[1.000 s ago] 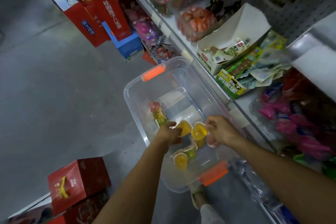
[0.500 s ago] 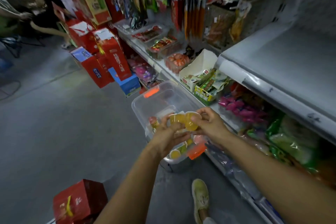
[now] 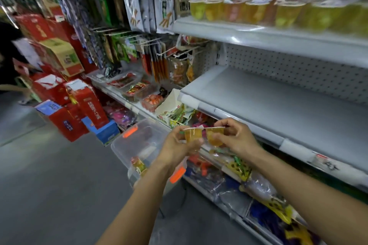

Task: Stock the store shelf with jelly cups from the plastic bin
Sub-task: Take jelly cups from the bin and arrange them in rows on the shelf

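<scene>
While both cups were just above the plastic bin 0.5 s ago, now the left hand pinches 1 jelly cup and the right hand a 2nd jelly cup, raised higher, before the middle shelf.

bare left grip, bare right grip, bare forearms

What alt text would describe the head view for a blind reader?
The left hand and right hand each hold an orange jelly cup before the grey middle shelf. More cups line the shelf above; the plastic bin sits below.
</scene>
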{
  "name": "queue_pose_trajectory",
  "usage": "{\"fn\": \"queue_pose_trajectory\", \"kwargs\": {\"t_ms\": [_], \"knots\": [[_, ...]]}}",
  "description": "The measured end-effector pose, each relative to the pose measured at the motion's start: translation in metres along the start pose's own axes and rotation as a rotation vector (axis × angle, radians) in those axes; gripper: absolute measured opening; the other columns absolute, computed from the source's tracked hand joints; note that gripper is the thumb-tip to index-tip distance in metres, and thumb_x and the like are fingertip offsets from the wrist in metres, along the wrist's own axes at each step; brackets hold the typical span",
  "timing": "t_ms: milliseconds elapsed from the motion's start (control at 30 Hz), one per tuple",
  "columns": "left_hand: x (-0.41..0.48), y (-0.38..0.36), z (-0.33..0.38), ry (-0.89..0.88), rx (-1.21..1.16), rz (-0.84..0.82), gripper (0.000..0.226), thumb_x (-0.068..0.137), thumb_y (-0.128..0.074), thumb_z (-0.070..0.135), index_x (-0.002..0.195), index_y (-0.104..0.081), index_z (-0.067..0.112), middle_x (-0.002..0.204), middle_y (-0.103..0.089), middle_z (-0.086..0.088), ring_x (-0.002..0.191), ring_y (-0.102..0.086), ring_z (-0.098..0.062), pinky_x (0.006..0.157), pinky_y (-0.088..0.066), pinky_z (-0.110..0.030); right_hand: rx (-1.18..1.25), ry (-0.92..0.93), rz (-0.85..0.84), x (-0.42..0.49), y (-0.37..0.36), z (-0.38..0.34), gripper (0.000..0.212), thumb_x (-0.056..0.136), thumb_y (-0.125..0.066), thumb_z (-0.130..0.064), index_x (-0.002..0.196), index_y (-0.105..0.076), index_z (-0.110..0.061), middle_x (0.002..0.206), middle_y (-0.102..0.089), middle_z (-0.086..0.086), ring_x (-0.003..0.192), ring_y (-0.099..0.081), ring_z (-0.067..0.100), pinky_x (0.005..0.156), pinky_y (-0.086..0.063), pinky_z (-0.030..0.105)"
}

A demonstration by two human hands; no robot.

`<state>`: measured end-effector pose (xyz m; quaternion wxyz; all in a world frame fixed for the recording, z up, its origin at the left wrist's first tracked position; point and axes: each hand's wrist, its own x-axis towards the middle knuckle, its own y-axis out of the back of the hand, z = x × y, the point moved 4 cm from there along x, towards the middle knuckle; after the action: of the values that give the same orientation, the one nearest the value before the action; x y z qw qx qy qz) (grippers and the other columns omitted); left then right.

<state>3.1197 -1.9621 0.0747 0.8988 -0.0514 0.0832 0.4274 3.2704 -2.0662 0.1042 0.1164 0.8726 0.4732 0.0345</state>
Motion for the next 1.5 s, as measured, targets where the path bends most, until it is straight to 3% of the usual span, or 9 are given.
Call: {"fn": "queue_pose_trajectory", "kwargs": {"t_ms": [133, 267, 467, 600, 767, 1000, 1267, 1400, 1500], "knots": [[-0.021, -0.049, 0.027, -0.073, 0.076, -0.026, 0.052, 0.071, -0.085, 0.007, 0.116, -0.059, 0.011, 0.101, -0.073, -0.006, 0.087, -0.071, -0.017, 0.076, -0.059, -0.029, 0.004, 0.065, 0.072, -0.036, 0.054, -0.017, 0.024, 0.079, -0.076, -0.01, 0.099, -0.064, -0.016, 0.096, -0.069, 0.006, 0.072, -0.07, 0.013, 0.056, -0.057, 0.027], [-0.051, -0.116, 0.047, -0.134, 0.131, -0.079, 0.053, 0.071, -0.084, 0.005, 0.118, -0.059, 0.009, 0.1, -0.073, -0.005, 0.088, -0.071, -0.014, 0.072, -0.057, -0.024, -0.039, 0.123, 0.159, -0.084, 0.123, -0.024, 0.023, 0.079, -0.076, -0.01, 0.097, -0.064, -0.02, 0.097, -0.069, 0.005, 0.084, -0.067, 0.017, 0.07, -0.058, 0.026], [-0.12, -0.238, 0.076, -0.275, 0.268, -0.171, 0.047, 0.075, -0.082, 0.006, 0.115, -0.06, 0.017, 0.103, -0.069, -0.004, 0.084, -0.068, -0.011, 0.064, -0.055, -0.019, -0.093, 0.18, 0.254, -0.179, 0.24, -0.028, 0.029, 0.076, -0.077, -0.005, 0.092, -0.063, -0.025, 0.1, -0.069, 0.006, 0.085, -0.067, 0.016, 0.071, -0.057, 0.026], [-0.17, -0.319, 0.092, -0.385, 0.366, -0.195, 0.045, 0.074, -0.084, 0.013, 0.112, -0.062, 0.025, 0.105, -0.069, -0.001, 0.091, -0.068, -0.014, 0.082, -0.058, -0.031, -0.167, 0.233, 0.321, -0.251, 0.318, -0.03, 0.03, 0.075, -0.079, -0.011, 0.094, -0.063, -0.028, 0.096, -0.07, -0.001, 0.087, -0.067, 0.015, 0.075, -0.057, 0.028], [-0.237, -0.414, 0.108, -0.528, 0.373, -0.262, 0.037, 0.079, -0.079, 0.012, 0.107, -0.062, 0.027, 0.098, -0.07, 0.001, 0.088, -0.067, -0.013, 0.071, -0.054, -0.016, -0.218, 0.284, 0.405, -0.338, 0.4, -0.035, 0.032, 0.077, -0.078, -0.012, 0.101, -0.063, -0.026, 0.098, -0.068, 0.001, 0.085, -0.064, 0.012, 0.073, -0.054, 0.019], [-0.303, -0.516, 0.136, -0.624, 0.345, -0.366, 0.037, 0.079, -0.078, 0.011, 0.109, -0.063, 0.025, 0.095, -0.068, 0.001, 0.082, -0.064, -0.011, 0.065, -0.049, -0.013, -0.257, 0.28, 0.551, -0.431, 0.494, -0.043, 0.029, 0.076, -0.077, -0.006, 0.101, -0.067, -0.019, 0.093, -0.067, -0.002, 0.07, -0.059, -0.003, 0.07, -0.052, 0.017], [-0.311, -0.592, 0.184, -0.721, 0.331, -0.456, 0.038, 0.077, -0.081, 0.012, 0.109, -0.064, 0.022, 0.081, -0.066, 0.005, 0.056, -0.056, 0.008, 0.057, -0.045, -0.01, -0.222, 0.283, 0.758, -0.469, 0.581, -0.067, 0.034, 0.076, -0.077, -0.001, 0.105, -0.07, -0.017, 0.095, -0.07, 0.017, 0.077, -0.06, 0.015, 0.077, -0.056, 0.033], [-0.297, -0.621, 0.22, -0.799, 0.371, -0.467, 0.039, 0.075, -0.083, 0.015, 0.109, -0.065, 0.022, 0.088, -0.066, 0.004, 0.058, -0.056, 0.006, 0.06, -0.048, -0.011, -0.223, 0.303, 0.841, -0.464, 0.624, -0.084, 0.033, 0.076, -0.078, -0.006, 0.106, -0.07, -0.018, 0.083, -0.07, -0.003, 0.066, -0.061, 0.001, 0.066, -0.05, 0.014], [-0.277, -0.644, 0.247, -0.816, 0.372, -0.469, 0.039, 0.072, -0.085, 0.017, 0.106, -0.066, 0.024, 0.093, -0.069, 0.002, 0.073, -0.064, -0.005, 0.07, -0.053, -0.02, -0.235, 0.316, 0.881, -0.451, 0.657, -0.097, 0.033, 0.078, -0.078, -0.011, 0.108, -0.068, -0.02, 0.089, -0.069, -0.003, 0.071, -0.062, -0.001, 0.069, -0.048, 0.013]]}}
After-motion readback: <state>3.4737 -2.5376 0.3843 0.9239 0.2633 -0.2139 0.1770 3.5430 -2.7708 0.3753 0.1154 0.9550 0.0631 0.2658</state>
